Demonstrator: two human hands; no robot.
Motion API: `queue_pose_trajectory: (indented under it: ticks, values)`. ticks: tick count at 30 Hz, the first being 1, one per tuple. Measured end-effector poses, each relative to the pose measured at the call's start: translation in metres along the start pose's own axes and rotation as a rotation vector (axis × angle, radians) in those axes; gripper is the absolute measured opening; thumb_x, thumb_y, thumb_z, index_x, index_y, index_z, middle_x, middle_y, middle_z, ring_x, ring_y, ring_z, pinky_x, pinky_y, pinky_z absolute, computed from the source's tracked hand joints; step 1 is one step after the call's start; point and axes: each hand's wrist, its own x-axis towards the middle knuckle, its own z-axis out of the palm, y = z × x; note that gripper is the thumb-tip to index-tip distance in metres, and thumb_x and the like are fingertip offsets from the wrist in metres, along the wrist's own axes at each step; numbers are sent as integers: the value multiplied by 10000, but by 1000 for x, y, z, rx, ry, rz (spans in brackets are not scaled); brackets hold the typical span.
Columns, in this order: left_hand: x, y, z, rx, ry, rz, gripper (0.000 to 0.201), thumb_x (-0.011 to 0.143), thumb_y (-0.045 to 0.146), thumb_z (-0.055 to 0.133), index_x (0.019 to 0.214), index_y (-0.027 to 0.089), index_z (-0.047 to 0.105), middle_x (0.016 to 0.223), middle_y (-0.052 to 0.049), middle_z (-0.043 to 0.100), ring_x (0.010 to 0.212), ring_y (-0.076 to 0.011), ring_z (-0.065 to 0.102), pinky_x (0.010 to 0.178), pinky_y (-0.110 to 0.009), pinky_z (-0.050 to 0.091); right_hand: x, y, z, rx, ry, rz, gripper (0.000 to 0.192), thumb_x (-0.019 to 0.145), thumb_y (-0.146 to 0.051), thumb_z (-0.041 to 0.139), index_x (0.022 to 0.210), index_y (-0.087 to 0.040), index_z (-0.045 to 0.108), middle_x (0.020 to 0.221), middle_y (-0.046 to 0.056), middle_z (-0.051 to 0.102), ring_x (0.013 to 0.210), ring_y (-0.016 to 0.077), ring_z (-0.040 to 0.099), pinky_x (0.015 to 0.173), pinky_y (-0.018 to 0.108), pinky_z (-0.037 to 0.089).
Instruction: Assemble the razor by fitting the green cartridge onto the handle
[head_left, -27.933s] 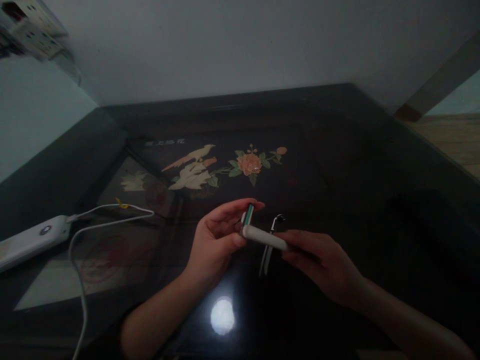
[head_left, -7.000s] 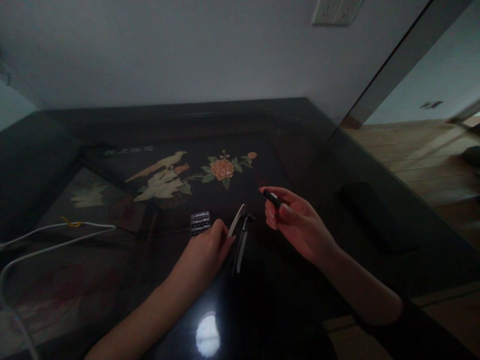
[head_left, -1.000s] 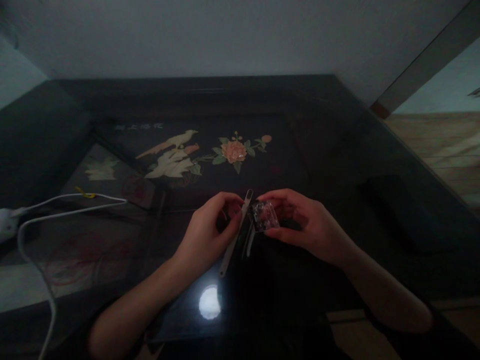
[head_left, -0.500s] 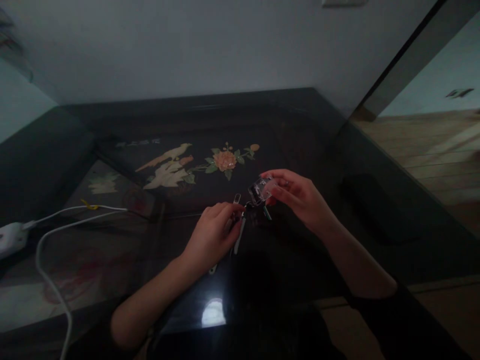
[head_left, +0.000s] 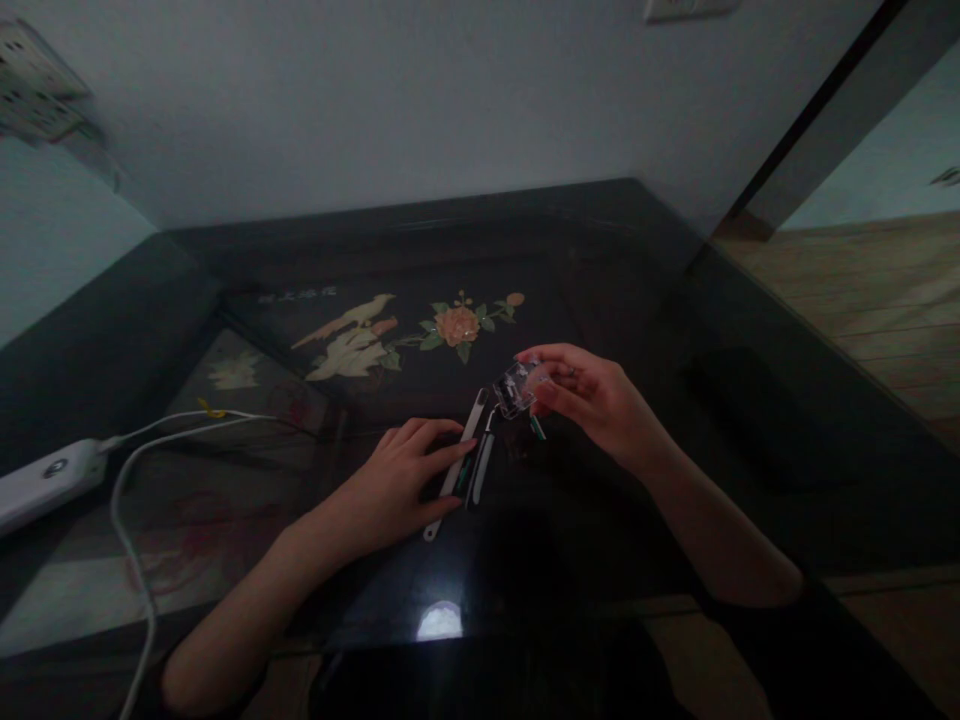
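My right hand [head_left: 581,395] has its thumb and fingers closed on a small clear plastic case [head_left: 514,388], held tilted above the dark table. Just under it is a short green and white strip [head_left: 538,427]. My left hand [head_left: 412,465] lies low over the table, its index finger and thumb apart. Beneath those fingers runs a slim pale metal tool [head_left: 475,408] with a small hole at its lower end. Beside it on the right lies a thin tool with a grey-white handle [head_left: 482,468] and a bent metal tip. A small dark green piece shows between thumb and index finger.
The glossy dark table [head_left: 600,270] carries a bird-and-flower inlay [head_left: 456,325]. A white power strip [head_left: 52,480] and white cable [head_left: 135,550] are on the left. A dark flat object [head_left: 750,415] lies right of my right arm. A wall stands behind the table.
My left hand has moved back from near the case, its fingers loosening from a pinch and spreading over the slim metal tool. My right hand still holds the case. The view has shifted slightly.
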Motion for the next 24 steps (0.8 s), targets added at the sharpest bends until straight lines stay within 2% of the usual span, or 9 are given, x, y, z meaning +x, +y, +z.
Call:
queue_pose_trajectory:
  ticks: [4, 7, 13, 24]
  values:
    - [3, 5, -5, 100, -5, 2, 534, 831, 150, 592, 1339, 310, 550, 1353, -107, 535, 1215, -317, 480, 958, -510, 429, 0, 1, 0, -2, 10, 4, 429, 805, -438, 713, 1101, -144, 615, 835, 33, 664, 672, 120, 639, 619, 241, 538]
    - [3, 3, -5, 100, 15, 21, 472, 849, 177, 604, 1299, 316, 586, 1331, -95, 553, 1190, -306, 493, 935, -484, 437, 0, 1, 0, -16, 3, 8, 431, 812, -432, 707, 1114, -138, 618, 852, 42, 671, 684, 125, 644, 618, 242, 530]
    - [4, -3, -3, 73, 1, 40, 409, 842, 213, 671, 1244, 269, 622, 1309, -103, 572, 1186, -295, 493, 936, -461, 425, 0, 1, 2, -43, -5, 13, 432, 812, -422, 703, 1119, -130, 621, 862, 48, 675, 687, 126, 649, 611, 237, 517]
    - [1, 0, -2, 46, 10, 63, 475, 799, 206, 720, 1257, 248, 604, 1313, -101, 579, 1177, -291, 501, 942, -461, 436, 0, 2, 2, -30, -1, 25, 419, 804, -424, 712, 1107, -148, 623, 847, 33, 670, 677, 120, 643, 601, 233, 516]
